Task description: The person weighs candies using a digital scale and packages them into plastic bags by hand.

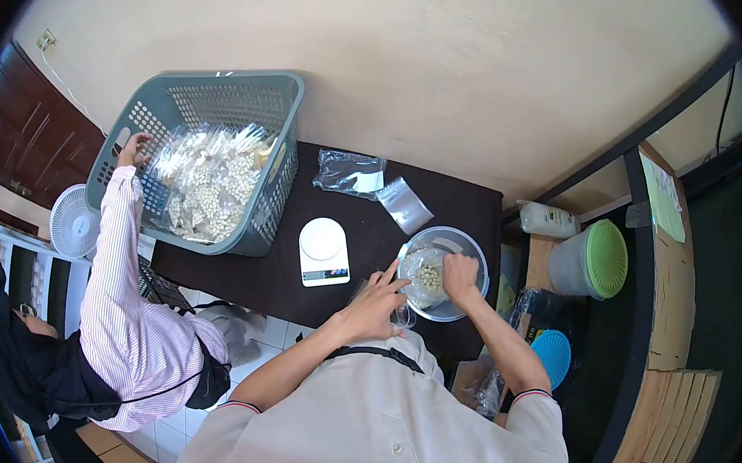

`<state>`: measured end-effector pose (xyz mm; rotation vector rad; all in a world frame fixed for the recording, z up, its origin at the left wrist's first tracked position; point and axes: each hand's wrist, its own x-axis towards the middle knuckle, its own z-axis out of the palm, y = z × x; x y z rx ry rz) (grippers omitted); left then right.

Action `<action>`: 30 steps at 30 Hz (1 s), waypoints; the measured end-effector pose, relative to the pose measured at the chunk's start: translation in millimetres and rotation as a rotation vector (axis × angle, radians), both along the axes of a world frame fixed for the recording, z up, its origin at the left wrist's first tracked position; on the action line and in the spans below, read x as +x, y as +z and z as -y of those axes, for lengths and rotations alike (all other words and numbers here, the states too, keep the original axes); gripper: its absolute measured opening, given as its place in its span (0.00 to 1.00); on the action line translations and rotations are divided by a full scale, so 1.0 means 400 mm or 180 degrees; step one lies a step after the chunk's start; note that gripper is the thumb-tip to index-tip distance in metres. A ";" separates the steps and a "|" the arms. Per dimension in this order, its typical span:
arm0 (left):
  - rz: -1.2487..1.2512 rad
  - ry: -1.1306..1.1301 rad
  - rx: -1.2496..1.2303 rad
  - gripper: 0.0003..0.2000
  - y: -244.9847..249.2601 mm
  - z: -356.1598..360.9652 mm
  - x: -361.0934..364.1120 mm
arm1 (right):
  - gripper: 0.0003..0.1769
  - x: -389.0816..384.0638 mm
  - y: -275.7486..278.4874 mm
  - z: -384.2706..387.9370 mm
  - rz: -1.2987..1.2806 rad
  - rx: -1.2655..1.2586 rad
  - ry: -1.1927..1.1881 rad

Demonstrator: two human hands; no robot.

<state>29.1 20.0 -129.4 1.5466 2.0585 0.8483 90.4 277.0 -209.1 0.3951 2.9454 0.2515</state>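
Note:
A clear round bowl (475, 244) stands at the table's front edge. Inside it are small pale round pieces (430, 277) with crinkled clear plastic around them. My right hand (461, 278) is closed in a fist over the bowl's right side; what it grips is hidden. At the bowl's left rim, my left hand (376, 307) holds a clear plastic bag (403, 317), its index finger reaching toward the bowl. Part of that bag is hidden beneath the hand. Left of the bowl sits a white kitchen scale (323, 251) with nothing on its round plate.
A large grey basket (283, 186) of filled clear bags (212, 184) stands at the table's left end. Another person's hand (134, 150) is at its rim. Clear plastic packets (405, 206) lie behind the bowl. A green-lidded tub (587, 261) stands on the right.

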 end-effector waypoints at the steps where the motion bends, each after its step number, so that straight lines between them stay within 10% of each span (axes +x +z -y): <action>1: 0.0041 -0.0079 -0.0027 0.21 0.001 0.005 -0.002 | 0.06 0.000 -0.010 -0.005 0.0011 -0.0004 -0.0010; 11: 0.0511 -0.0122 0.0124 0.20 -0.013 0.007 -0.007 | 0.10 -0.006 -0.136 -0.033 -0.0064 -0.1527 -0.0675; 23: -0.0676 -0.0022 -0.0029 0.18 0.024 -0.048 -0.006 | 0.11 -0.032 -0.165 -0.050 0.0242 -0.2332 -0.0992; 30: -0.0309 -0.1280 -0.0576 0.22 -0.028 -0.160 -0.010 | 0.09 -0.049 -0.125 -0.065 0.0890 -0.2934 -0.0945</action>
